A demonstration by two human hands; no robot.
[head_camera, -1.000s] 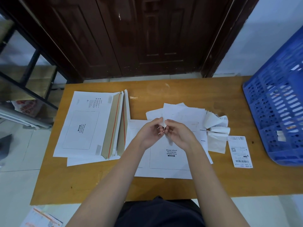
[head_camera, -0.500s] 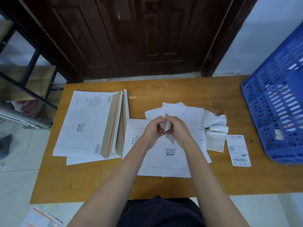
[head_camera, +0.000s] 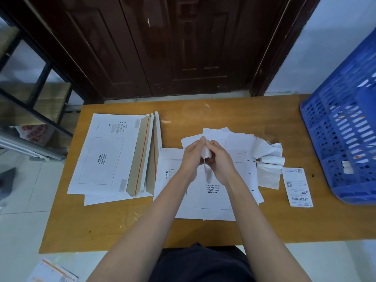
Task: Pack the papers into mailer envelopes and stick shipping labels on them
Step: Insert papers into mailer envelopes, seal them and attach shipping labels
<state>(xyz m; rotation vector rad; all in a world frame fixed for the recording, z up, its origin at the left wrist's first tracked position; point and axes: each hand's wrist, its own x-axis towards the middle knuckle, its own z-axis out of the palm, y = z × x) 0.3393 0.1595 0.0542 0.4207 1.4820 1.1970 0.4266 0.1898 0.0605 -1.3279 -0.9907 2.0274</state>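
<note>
Label strip (head_camera: 207,154) hangs pinched between fingers of left hand (head_camera: 193,157) and right hand (head_camera: 220,161) above mailer envelope (head_camera: 205,200).

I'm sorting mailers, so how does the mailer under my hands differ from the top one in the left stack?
The centre mailer lies with its print facing the person; the left mailer is turned sideways. The centre one's brown flap is not visible; the left one's flap, with a red strip, is open. Both are white with a waybill box.
</note>
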